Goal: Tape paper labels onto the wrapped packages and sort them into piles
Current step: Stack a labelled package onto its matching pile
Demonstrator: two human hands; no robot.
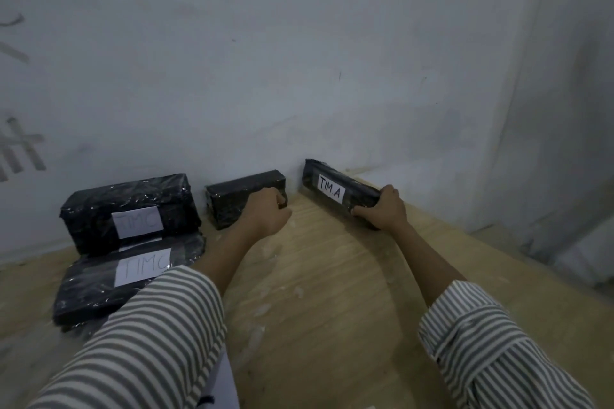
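A long black plastic-wrapped package (355,194) bearing a white paper label (330,192) hand-lettered "TIM A" lies at centre right of the frame, its far end against a pale, scuffed plaster wall (299,60). The person's right hand (382,209) grips its near end, fingers curled over the top and thumb wrapped along the front edge. Just left of it, apart from it, a shorter black plastic-wrapped package (239,199) with no label showing sits against the wall at centre frame. The left hand (265,211) holds its right end, fingers curled over the corner. At lower left, 2 more black wrapped packages form a pile: the rear package (99,209) stands by the wall and the front package (96,289) lies just before it, overlapping it in the frame. Each carries a white label, the rear label (138,221) and the front label (143,266), both faintly marked "TIM C". All 4 packages rest on a light wooden tabletop (332,276) streaked with pale smears. Grey-and-white striped sleeves, the left sleeve (149,342) and the right sleeve (491,342), fill the bottom corners. A white sheet of paper (226,385) shows at the bottom edge beside the left sleeve.
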